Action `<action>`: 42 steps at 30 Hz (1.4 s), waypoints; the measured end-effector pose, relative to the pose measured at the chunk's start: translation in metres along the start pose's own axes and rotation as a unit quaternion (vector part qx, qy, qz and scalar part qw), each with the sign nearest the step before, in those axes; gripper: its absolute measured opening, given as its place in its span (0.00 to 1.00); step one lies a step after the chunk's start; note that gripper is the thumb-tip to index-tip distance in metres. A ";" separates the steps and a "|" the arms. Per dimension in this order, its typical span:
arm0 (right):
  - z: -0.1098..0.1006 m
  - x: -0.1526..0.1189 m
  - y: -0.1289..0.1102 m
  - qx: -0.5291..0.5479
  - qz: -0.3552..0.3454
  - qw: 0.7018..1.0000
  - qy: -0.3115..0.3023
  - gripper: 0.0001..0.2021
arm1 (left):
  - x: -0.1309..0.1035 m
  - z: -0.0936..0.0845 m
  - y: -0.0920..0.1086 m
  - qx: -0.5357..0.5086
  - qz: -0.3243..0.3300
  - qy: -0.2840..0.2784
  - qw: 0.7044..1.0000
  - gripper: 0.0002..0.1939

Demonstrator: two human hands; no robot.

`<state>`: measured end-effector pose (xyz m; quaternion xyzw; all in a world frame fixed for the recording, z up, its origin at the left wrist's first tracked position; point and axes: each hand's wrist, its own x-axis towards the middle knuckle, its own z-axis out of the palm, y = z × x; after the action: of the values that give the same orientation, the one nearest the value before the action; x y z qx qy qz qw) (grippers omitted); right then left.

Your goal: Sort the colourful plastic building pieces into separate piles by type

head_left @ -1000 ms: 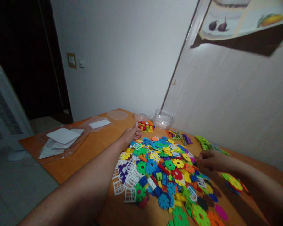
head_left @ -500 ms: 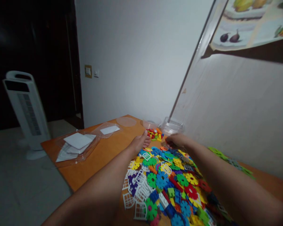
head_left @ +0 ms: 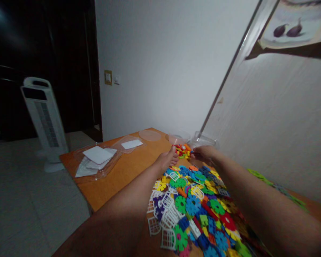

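A small heap of red, yellow and orange building bricks (head_left: 184, 151) lies at the far end of the table. Along its left edge is my left hand (head_left: 168, 159), thumb raised and fingers loosely curved, with nothing visible in it. My right hand (head_left: 204, 154) is at the heap's right edge, its fingers drawn together; a bit of blue shows by the fingertips, but what they hold is unclear. Nearer to me spreads a large pile of flower-shaped discs (head_left: 193, 205), bricks and white window-frame pieces (head_left: 169, 216), under and between my forearms.
On the wooden table (head_left: 133, 162), clear plastic packaging with white papers (head_left: 96, 159) lies to the left. Clear plastic containers (head_left: 204, 139) and a round lid (head_left: 149, 135) are at the back, by the wall. A white tower fan (head_left: 46, 121) stands on the floor.
The view has swung slightly left, shifting everything to the right. My right hand has come closer to the small brick heap. My left hand stays beside it.
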<state>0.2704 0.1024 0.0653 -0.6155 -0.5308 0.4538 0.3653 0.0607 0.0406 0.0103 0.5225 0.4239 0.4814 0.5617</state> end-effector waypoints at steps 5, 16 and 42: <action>-0.051 -0.051 0.011 0.002 0.015 0.999 0.039 0.05 | 0.002 -0.002 -0.002 0.012 0.000 -0.004 1.000 0.48; -0.145 -0.173 0.080 -0.251 0.053 0.966 -0.037 0.15 | 0.013 -0.007 -0.009 0.016 0.013 -0.015 1.000 0.44; -0.070 -0.112 0.023 -0.185 -0.032 0.980 -0.059 0.15 | 0.005 -0.004 -0.005 -0.006 0.005 0.008 1.000 0.46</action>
<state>0.3418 -0.0099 0.0852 -0.6271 -0.6458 0.3715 0.2274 0.0586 0.0467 0.0049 0.5171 0.4230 0.4909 0.5592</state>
